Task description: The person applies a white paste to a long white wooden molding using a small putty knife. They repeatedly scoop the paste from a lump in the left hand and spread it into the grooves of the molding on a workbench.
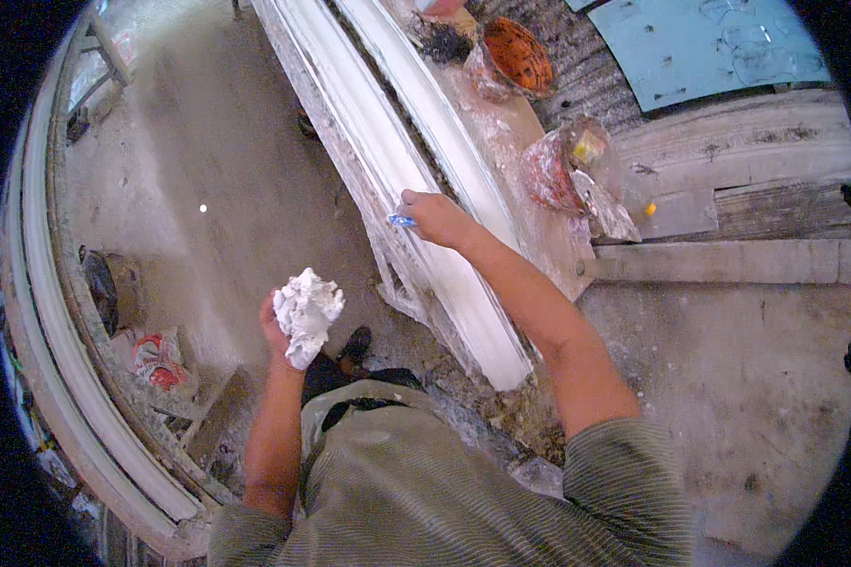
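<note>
My left hand (276,326) is wrapped round a rough lump of white plaster (308,312), held out above the floor in front of me. My right hand (435,219) is closed on a small blue-and-white tool (402,220); the rest of it is hidden by the fingers, and its kind cannot be made out. That hand is over the near part of a long white moulding (388,123), which lies on a bench running from the top middle down toward me. Beside it, past a dark gap, lies a second white strip (444,104).
Plaster-smeared buckets (553,170) and an orange-lined basin (518,57) stand right of the moulding. A wooden beam (728,263) and blue sheet (709,47) lie further right. At left are another long bench (43,312), a printed sack (156,359) and a dark bag (97,283).
</note>
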Motion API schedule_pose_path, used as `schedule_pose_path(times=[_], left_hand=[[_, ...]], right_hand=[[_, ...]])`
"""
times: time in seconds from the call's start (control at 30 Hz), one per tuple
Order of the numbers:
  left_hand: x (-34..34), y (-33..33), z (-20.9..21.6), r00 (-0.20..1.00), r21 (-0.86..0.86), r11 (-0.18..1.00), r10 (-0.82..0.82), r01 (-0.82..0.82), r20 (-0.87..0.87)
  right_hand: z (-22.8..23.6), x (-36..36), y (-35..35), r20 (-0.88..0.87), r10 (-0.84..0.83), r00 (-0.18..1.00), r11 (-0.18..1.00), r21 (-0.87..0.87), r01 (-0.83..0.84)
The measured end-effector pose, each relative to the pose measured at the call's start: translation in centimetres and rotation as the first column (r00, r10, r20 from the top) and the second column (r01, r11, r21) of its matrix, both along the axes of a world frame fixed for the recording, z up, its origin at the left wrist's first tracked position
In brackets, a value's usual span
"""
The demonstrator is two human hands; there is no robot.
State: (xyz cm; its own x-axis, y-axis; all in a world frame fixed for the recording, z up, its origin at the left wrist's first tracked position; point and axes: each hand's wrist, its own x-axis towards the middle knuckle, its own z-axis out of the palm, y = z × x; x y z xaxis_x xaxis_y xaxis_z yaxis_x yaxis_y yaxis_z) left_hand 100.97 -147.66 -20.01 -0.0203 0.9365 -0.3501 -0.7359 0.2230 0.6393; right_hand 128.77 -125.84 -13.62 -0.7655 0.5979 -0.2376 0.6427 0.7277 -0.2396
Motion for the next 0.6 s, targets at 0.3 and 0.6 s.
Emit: schedule_pose_path(times=[0.3,0.6], left_hand=[[-1.4,-3.1,1.5,0.792,0.05,0.997,0.016,-0.059,0.611],[2.3,-2.3,3.5,0.752,0.141,0.986,-0.03,-0.085,0.659]], right_hand=[[-2.4,11.3,-13.5,-0.057,0.009,0.998,0.996,-0.085,-0.014],[-1.2,21.4,-28.0,0.008,0.072,0.997,0.99,-0.119,-0.07]])
